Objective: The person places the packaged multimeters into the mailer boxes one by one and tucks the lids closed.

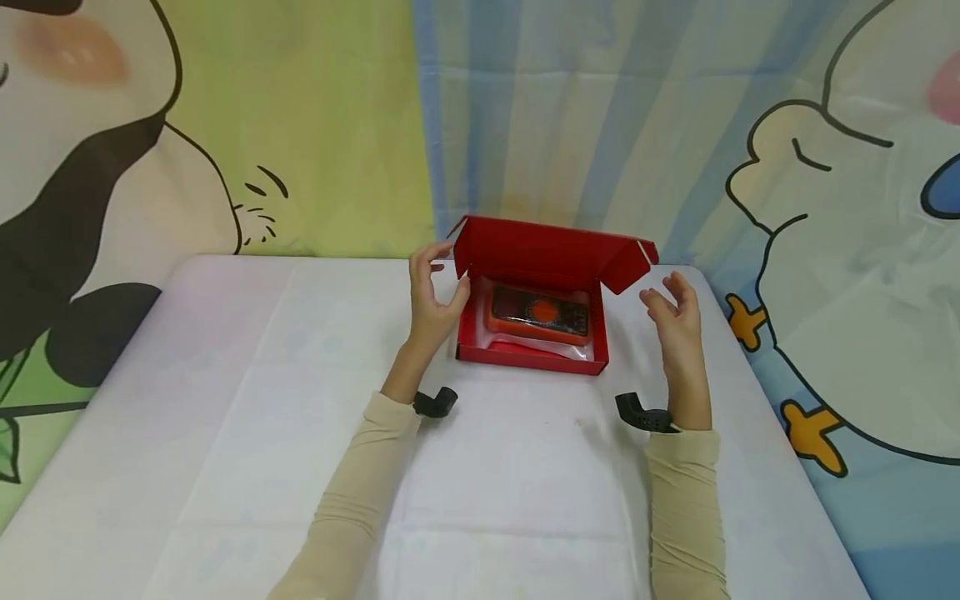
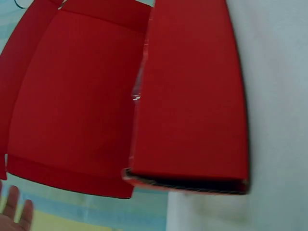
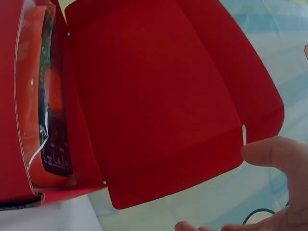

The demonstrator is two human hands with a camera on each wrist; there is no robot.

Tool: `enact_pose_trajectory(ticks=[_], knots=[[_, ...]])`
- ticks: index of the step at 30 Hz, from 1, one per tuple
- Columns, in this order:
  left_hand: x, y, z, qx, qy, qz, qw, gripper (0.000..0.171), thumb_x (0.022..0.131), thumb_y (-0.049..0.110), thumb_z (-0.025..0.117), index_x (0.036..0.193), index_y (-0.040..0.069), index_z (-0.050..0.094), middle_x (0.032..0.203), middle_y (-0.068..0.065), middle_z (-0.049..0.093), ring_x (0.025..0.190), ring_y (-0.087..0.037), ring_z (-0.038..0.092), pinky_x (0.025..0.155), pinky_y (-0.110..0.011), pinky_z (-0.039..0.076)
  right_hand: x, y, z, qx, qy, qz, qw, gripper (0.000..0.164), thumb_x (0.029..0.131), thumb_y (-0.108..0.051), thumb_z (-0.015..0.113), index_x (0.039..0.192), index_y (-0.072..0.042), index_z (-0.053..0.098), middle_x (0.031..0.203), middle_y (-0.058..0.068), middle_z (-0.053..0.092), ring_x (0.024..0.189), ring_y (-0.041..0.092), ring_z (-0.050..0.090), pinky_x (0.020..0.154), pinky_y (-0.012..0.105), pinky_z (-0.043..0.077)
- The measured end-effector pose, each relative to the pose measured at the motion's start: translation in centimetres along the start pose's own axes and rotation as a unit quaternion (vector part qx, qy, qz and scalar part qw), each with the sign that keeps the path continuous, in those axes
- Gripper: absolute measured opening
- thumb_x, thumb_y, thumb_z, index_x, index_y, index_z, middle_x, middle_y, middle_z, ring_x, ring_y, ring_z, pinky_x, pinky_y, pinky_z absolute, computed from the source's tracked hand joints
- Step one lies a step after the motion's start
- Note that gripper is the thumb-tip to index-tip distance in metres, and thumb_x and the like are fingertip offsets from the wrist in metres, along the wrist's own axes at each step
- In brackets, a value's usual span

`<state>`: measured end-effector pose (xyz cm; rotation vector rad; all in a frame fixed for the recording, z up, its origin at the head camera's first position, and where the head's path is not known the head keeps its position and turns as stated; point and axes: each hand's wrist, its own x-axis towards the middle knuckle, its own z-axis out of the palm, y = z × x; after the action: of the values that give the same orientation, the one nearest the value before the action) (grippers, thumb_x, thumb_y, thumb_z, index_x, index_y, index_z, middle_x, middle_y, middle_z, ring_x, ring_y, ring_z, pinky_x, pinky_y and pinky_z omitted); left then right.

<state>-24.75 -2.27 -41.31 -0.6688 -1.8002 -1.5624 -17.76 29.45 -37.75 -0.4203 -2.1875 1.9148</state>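
A red cardboard box (image 1: pixel 525 358) stands on the table with its lid (image 1: pixel 536 250) raised and the side flaps folded inward. Inside lies an orange and black multimeter (image 1: pixel 542 312) with an orange dial, in a clear plastic bag (image 1: pixel 558 344). My left hand (image 1: pixel 433 308) is at the box's left side, fingers spread and loosely bent, nothing held. To the right, my right hand (image 1: pixel 682 342) stands apart from the lid's flap, thumb and fingers separated. The right wrist view has its thumb (image 3: pixel 269 151) overlapping the lid's corner.
A white cloth (image 1: pixel 300 467) covers the table. Behind it hangs a printed curtain (image 1: pixel 337 125) with cartoon figures, close at the box's back. Black wrist mounts (image 1: pixel 437 403) sit on both wrists.
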Motion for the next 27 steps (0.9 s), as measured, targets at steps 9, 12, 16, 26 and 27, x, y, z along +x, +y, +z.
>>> enact_pose_trajectory(ticks=[9, 12, 16, 26, 27], knots=[[0.4, 0.9, -1.3, 0.055, -0.120, -0.125, 0.9833, 0.068, 0.086, 0.015, 0.070, 0.142, -0.001, 0.035, 0.139, -0.020, 0.038, 0.130, -0.028, 0.038, 0.107, -0.044, 0.031, -0.6, -0.5, 0.5, 0.009, -0.034, -0.006, 0.999, 0.077, 0.097, -0.024, 0.056, 0.158, -0.012, 0.009, 0.164, 0.001, 0.010, 0.148, 0.019, 0.022, 0.117, 0.044, 0.022], [0.7, 0.8, -1.3, 0.030, -0.134, -0.145, 0.9799, 0.068, 0.087, 0.013, 0.070, 0.144, 0.000, 0.034, 0.139, -0.020, 0.041, 0.131, -0.029, 0.039, 0.109, -0.046, 0.030, -0.2, -0.6, 0.6, 0.013, -0.047, -0.020, 0.999, 0.073, 0.097, -0.020, 0.056, 0.157, -0.011, 0.016, 0.164, 0.001, 0.011, 0.148, 0.019, 0.020, 0.118, 0.046, 0.018], [1.0, 0.6, -1.6, -0.001, -0.140, -0.159, 0.9774, 0.068, 0.089, 0.010, 0.068, 0.146, 0.000, 0.033, 0.141, -0.020, 0.042, 0.133, -0.031, 0.041, 0.109, -0.051, 0.030, 0.0, -0.9, 0.7, 0.019, -0.061, -0.044, 0.997, 0.063, 0.098, -0.017, 0.054, 0.154, -0.011, 0.027, 0.163, 0.002, 0.018, 0.148, 0.021, 0.021, 0.118, 0.048, 0.017], [1.9, 3.2, -2.3, -0.122, -0.176, -0.194, 0.9574, 0.050, 0.099, -0.004, 0.041, 0.146, -0.011, 0.027, 0.146, -0.032, 0.035, 0.137, -0.045, 0.036, 0.110, -0.046, 0.035, 0.0, -0.2, 1.3, 0.011, -0.061, -0.072, 0.996, 0.052, 0.099, -0.023, 0.056, 0.148, -0.017, 0.042, 0.153, 0.003, 0.039, 0.140, 0.023, 0.039, 0.114, 0.047, 0.030], [2.0, 3.4, -2.3, -0.127, -0.179, -0.197, 0.9555, 0.050, 0.099, -0.004, 0.041, 0.147, -0.010, 0.027, 0.147, -0.031, 0.035, 0.138, -0.044, 0.035, 0.110, -0.045, 0.036, 0.0, -0.2, 1.3, 0.012, -0.059, -0.072, 0.996, 0.052, 0.099, -0.023, 0.056, 0.148, -0.017, 0.042, 0.153, 0.004, 0.039, 0.140, 0.023, 0.039, 0.113, 0.047, 0.031]])
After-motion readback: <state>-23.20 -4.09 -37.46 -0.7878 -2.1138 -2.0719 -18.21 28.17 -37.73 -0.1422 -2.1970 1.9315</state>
